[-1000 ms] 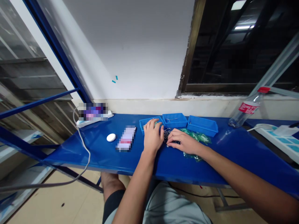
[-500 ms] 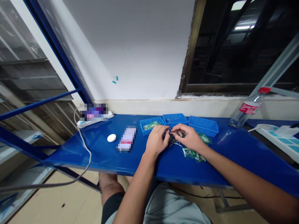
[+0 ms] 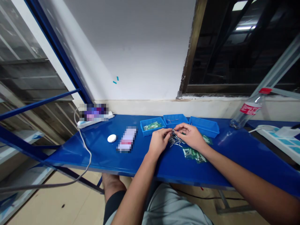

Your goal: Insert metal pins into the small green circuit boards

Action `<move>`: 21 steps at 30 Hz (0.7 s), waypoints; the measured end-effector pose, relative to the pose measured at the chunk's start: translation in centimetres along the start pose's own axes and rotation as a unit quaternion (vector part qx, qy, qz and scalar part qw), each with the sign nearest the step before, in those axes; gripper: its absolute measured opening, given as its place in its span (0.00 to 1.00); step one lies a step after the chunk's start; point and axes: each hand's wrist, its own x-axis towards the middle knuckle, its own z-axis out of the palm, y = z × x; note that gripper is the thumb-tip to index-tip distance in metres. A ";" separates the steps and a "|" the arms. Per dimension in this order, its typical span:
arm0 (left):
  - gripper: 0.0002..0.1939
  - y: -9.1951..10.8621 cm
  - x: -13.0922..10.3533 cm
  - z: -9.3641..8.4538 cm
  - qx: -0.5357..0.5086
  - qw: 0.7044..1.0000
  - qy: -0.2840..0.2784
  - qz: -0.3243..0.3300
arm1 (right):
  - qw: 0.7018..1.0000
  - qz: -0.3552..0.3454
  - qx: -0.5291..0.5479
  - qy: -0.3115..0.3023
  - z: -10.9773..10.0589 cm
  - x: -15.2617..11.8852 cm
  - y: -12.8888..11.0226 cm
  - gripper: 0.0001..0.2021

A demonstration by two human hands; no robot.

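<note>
Over a loose pile of thin metal pieces, my left hand and my right hand meet fingertip to fingertip. Both are closed in a pinch around a small dark, shiny piece, too small to name. Just beyond them stand three blue plastic bins: the left bin holds small clear and green packets, the middle bin has a few thin metal rods, and the right bin is partly behind my right hand. More green-and-clear packets lie under my right wrist.
On the blue table to the left are a blurred-out phone-like object, a round white case and a power strip with a grey cable. A red-capped bottle stands at the right, near another white strip.
My hands have shifted slightly, with the left a little lower and to the right. More of the metal pile shows beneath the fingers. Both hands remain pinched together.
</note>
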 end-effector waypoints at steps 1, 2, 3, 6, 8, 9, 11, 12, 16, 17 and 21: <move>0.11 0.0 0.0 0.0 0.003 1.000 -0.001 0.001 | 0.999 -0.009 -0.030 0.001 0.0 -0.1 -0.1 0.12; 0.11 0.1 0.0 0.0 0.005 1.000 -0.002 0.002 | 0.998 -0.019 -0.059 0.000 0.0 -0.1 -0.2 0.11; 0.11 0.1 0.0 0.0 0.005 1.000 -0.005 0.001 | 0.997 -0.027 -0.079 -0.003 0.1 -0.2 -0.4 0.11; 0.10 0.2 0.0 0.1 0.007 1.000 -0.006 0.000 | 0.995 -0.036 -0.089 -0.018 0.3 -0.3 -0.6 0.10; 0.10 0.4 0.0 0.1 0.011 1.000 -0.002 -0.004 | 0.994 -0.043 -0.097 -0.021 0.4 -0.4 -0.7 0.11; 0.10 0.5 0.0 0.1 0.015 1.000 -0.001 -0.008 | 0.993 -0.051 -0.108 -0.020 0.4 -0.4 -0.7 0.11; 0.12 0.9 -0.1 0.0 0.024 1.000 -0.004 -0.015 | 0.989 -0.070 -0.129 -0.015 0.3 -0.3 -0.8 0.10; 0.14 1.0 -0.1 0.0 0.024 1.000 -0.010 -0.018 | 0.988 -0.077 -0.134 -0.015 0.2 -0.3 -0.8 0.09; 0.17 1.2 -0.1 -0.1 -0.003 0.999 -0.029 -0.024 | 0.988 -0.087 -0.125 -0.026 -0.1 -0.2 -1.1 0.06; 0.16 1.1 -0.1 -0.1 -0.008 0.999 -0.028 -0.026 | 0.988 -0.090 -0.125 -0.030 -0.2 -0.2 -1.2 0.05; 0.10 0.5 0.0 0.1 -0.023 0.999 -0.005 -0.040 | 0.984 -0.106 -0.138 -0.037 -0.2 -0.2 -1.5 0.06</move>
